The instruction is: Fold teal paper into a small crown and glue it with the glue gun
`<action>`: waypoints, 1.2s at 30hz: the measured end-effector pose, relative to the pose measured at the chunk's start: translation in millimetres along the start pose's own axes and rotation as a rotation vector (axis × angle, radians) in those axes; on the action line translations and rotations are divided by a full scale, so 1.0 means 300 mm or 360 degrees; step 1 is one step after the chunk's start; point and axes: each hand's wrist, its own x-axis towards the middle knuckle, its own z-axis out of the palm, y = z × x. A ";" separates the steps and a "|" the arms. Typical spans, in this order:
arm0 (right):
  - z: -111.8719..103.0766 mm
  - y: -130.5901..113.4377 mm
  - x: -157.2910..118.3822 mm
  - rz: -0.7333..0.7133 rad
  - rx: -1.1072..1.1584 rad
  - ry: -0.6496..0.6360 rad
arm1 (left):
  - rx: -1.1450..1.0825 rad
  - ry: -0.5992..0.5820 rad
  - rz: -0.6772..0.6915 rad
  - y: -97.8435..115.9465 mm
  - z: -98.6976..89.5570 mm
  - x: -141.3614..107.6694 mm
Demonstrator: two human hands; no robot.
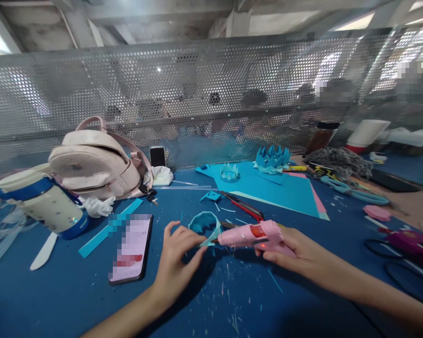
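Note:
My left hand point(181, 249) pinches the near edge of a blue paper ring point(201, 221) between thumb and fingers, just above the table. In my right hand point(292, 244) is a pink glue gun point(252, 234), its fingers wrapped round the handle. The gun points left, and its nozzle is at the ring's edge beside my left fingertips; whether it touches the paper I cannot tell. A small orange light glows on the gun. Behind it lies a red and black pair of pliers point(245, 206). A small folded blue paper piece point(210, 195) lies beyond the ring.
Left of my hands are a phone point(132, 249), a blue paper strip point(109, 229), a tumbler point(45, 204) and a backpack point(91, 164). Blue paper sheets point(282, 195) at the back hold two paper crowns point(230, 172). Blue-handled scissors point(352, 190) and a purple object point(409, 246) with black cord lie right.

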 end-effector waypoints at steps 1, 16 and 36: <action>0.001 0.000 -0.001 0.0018 0.0008 -0.0018 | -0.0035 0.0001 -0.0028 0.000 0.001 0.000; 0.016 0.004 -0.026 0.0116 -0.0334 0.0142 | -0.0514 0.0022 -0.0468 -0.005 0.026 0.002; -0.002 -0.066 -0.013 -0.0119 -0.0400 0.0138 | -0.0483 0.0053 -0.0458 -0.001 0.030 -0.001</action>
